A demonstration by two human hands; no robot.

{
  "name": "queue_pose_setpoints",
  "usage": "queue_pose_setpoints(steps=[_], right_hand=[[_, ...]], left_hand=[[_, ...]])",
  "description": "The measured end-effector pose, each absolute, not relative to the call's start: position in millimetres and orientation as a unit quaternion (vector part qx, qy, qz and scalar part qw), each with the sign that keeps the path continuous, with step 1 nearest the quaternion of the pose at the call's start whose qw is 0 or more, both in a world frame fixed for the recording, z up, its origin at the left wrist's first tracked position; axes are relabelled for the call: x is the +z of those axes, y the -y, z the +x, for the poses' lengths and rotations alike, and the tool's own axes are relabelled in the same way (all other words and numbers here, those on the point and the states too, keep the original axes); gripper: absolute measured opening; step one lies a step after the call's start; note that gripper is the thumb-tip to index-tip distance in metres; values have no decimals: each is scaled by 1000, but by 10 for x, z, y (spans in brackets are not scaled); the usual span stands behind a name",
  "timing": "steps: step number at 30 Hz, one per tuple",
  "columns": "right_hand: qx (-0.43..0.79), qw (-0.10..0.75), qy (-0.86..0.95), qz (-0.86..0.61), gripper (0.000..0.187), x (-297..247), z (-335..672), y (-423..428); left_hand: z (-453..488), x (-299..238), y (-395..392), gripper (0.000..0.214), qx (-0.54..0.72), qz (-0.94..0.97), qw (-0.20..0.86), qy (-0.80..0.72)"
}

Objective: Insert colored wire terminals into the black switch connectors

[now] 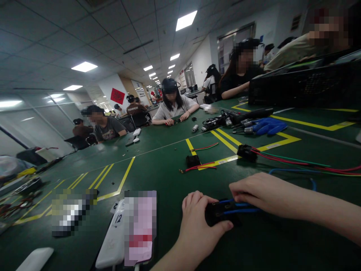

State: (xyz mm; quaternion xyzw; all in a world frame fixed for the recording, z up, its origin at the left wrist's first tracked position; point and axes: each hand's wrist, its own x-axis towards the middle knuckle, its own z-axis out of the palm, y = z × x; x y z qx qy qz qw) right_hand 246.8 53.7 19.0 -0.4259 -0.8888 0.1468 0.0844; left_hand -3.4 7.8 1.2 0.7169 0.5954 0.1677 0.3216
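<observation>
My left hand [197,222] is closed around the left end of a black terminal block [218,212] low on the green table. Blue wires [242,211] run out of the block's right side. At these wires, close to the block, my right hand [256,192] has its fingers pinched together on a blue wire. Its fingertips partly hide the wire ends. Beyond my hands sits another black block [247,152] with red and green wires [293,161] trailing right. A smaller black block [193,161] lies farther left beside short red wires [197,167].
White power banks [111,233] and a pink phone-like item [142,226] lie left of my hands. Blue gloves [269,126] and dark cabled tools [225,118] lie farther back. A black case [304,84] stands back right. Several people sit around the table.
</observation>
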Motion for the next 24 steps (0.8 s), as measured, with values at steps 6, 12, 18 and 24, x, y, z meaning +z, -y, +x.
queue_pose_setpoints(steps=[6, 12, 18, 24], right_hand=[[-53, 226, 921, -313, 26, 153, 2449, -411], [-27, 182, 924, -336, 23, 117, 2498, -425], [123, 80, 896, -420, 20, 150, 2500, -511], [50, 176, 906, -381, 22, 204, 2473, -440]], left_hand=[[-50, -29, -77, 45, 180, 725, 314, -587], [-17, -4, -84, 42, 175, 722, 317, -590], [-13, 24, -88, 42, 165, 719, 315, -597], [-13, 59, -57, 41, 167, 720, 316, -595]])
